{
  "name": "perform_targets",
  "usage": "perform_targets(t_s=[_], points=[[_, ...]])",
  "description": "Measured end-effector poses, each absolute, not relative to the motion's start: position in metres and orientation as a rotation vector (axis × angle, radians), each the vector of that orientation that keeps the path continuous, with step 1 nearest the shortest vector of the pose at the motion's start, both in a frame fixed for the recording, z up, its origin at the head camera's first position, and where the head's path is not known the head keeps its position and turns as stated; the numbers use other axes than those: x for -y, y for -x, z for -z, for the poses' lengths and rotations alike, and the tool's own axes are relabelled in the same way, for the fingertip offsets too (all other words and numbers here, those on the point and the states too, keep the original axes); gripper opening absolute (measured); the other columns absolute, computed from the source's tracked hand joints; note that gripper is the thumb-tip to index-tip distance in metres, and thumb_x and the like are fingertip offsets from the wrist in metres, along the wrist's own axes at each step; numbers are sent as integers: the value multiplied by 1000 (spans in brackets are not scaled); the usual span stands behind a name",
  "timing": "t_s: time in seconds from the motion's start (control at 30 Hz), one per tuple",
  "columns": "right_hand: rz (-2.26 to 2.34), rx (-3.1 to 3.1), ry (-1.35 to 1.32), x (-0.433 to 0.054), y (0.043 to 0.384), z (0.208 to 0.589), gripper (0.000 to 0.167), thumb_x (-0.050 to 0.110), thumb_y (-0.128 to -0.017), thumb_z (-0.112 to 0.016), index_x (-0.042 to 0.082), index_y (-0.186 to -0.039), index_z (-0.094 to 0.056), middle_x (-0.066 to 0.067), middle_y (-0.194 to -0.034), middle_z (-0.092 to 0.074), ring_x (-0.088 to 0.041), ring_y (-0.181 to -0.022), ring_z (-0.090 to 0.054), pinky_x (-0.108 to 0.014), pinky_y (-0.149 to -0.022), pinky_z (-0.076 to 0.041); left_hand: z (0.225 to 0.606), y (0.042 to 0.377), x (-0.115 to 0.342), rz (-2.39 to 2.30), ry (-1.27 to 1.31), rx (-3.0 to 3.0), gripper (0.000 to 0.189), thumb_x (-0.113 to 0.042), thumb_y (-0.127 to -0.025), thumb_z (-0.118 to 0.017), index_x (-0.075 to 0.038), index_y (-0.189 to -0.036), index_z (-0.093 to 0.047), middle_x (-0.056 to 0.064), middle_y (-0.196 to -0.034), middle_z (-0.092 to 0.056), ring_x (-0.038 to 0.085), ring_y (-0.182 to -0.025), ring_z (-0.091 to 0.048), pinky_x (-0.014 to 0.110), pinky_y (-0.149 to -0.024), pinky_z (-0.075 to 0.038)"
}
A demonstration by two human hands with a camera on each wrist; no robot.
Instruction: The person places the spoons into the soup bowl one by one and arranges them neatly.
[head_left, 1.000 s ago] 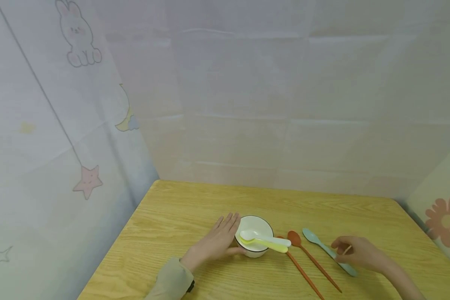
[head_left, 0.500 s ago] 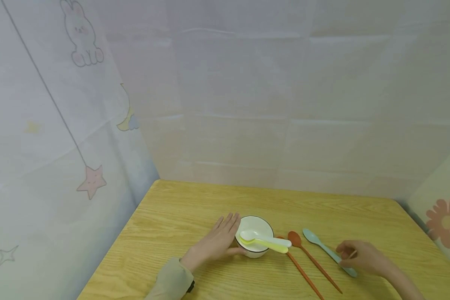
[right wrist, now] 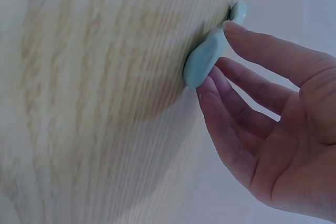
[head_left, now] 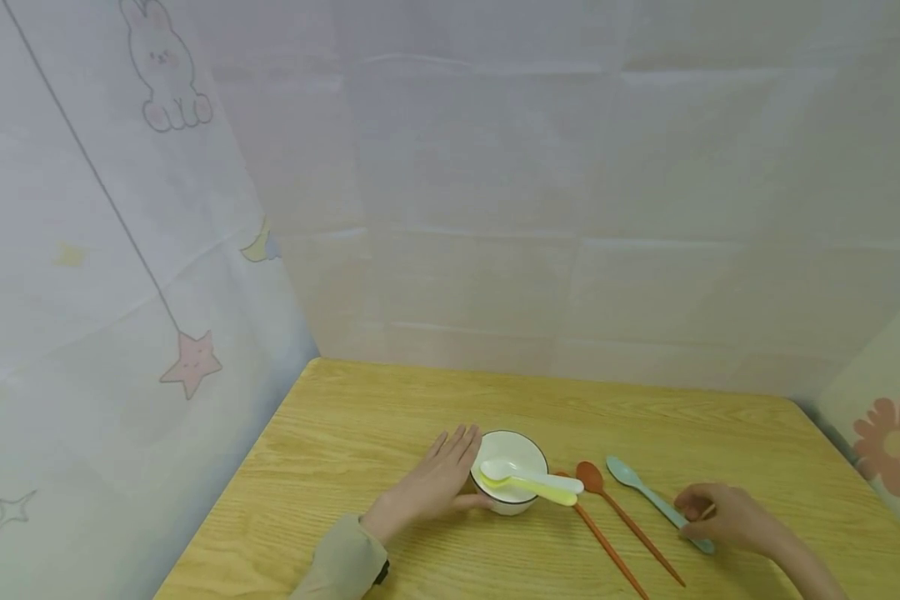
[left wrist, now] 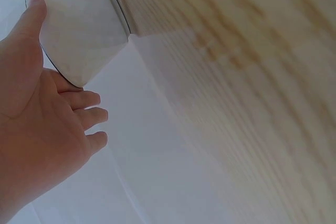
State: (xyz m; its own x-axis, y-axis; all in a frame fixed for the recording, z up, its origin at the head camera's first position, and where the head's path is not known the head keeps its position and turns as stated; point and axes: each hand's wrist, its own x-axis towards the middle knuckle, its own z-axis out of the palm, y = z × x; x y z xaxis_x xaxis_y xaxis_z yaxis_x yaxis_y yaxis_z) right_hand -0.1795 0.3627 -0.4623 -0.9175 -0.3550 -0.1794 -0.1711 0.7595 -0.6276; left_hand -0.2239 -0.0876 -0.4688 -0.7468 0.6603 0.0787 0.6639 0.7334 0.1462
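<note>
My left hand (head_left: 437,483) rests against the left side of a white bowl (head_left: 512,450) with a dark rim, its fingers straight along the far side. In the left wrist view the thumb (left wrist: 35,11) lies on the bowl's outer wall. A white spoon (head_left: 557,482) and a yellow-green spoon (head_left: 551,493) lean in the bowl, handles out over the right rim. To the right, my right hand (head_left: 731,518) pinches the handle of a light teal spoon (head_left: 654,500). The right wrist view shows thumb and fingertips on either side of that handle (right wrist: 203,59), close to the tabletop.
Two orange-red long-handled utensils, one a spoon (head_left: 589,477) and one with its head hidden behind the bowl (head_left: 607,546), lie between the bowl and the teal spoon. The wooden table (head_left: 390,392) meets cloth-covered walls (head_left: 495,208) at the back and sides.
My right hand has moved slightly right and down along the teal spoon's handle, closing in on it. The left hand, the bowl and the spoons look the same.
</note>
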Motion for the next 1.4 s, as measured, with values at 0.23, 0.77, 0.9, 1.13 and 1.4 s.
perform_targets(t_s=[0.23, 0.77, 0.9, 1.13, 1.4], points=[[878, -2670, 393, -361, 181, 461, 35, 24, -85, -78, 1, -108, -66, -4, -97, -66, 10, -78, -52, -18, -65, -51, 470, 223, 88, 254, 1115, 2888, 98, -64, -93, -50, 0, -158, -16, 17, -166, -18, 34, -154, -19, 51, -126, -22], [849, -2709, 314, -358, 181, 468, 36, 22, -79, -83, 4, -105, -66, 0, -89, -59, -3, -78, -56, -20, -64, -49, 468, 223, 87, 260, 1113, 2911, 97, -63, -93, -51, 1, -158, -16, 18, -166, -18, 35, -154, -19, 50, -126, -21], [852, -2708, 320, -360, 183, 470, 36, 20, -79, -82, 3, -106, -66, -1, -91, -60, 1, -77, -53, -20, -64, -49, 466, 223, 87, 261, 1107, 2925, 97, -63, -93, -52, 1, -158, -16, 17, -166, -17, 34, -155, -18, 49, -126, -20], [863, -2688, 317, -361, 184, 470, 35, 19, -80, -82, 2, -106, -66, -3, -97, -65, 5, -78, -53, -21, -66, -52, 469, 222, 88, 266, 1115, 2904, 97, -62, -93, -53, 2, -157, -17, 18, -166, -18, 35, -154, -19, 51, -126, -21], [869, -2690, 304, -359, 183, 469, 33, 17, -79, -82, 3, -105, -66, -2, -95, -65, 5, -78, -53, -21, -66, -52, 471, 224, 87, 250, 1112, 2887, 98, -63, -93, -52, 2, -157, -17, 18, -165, -19, 35, -154, -20, 51, -125, -22]])
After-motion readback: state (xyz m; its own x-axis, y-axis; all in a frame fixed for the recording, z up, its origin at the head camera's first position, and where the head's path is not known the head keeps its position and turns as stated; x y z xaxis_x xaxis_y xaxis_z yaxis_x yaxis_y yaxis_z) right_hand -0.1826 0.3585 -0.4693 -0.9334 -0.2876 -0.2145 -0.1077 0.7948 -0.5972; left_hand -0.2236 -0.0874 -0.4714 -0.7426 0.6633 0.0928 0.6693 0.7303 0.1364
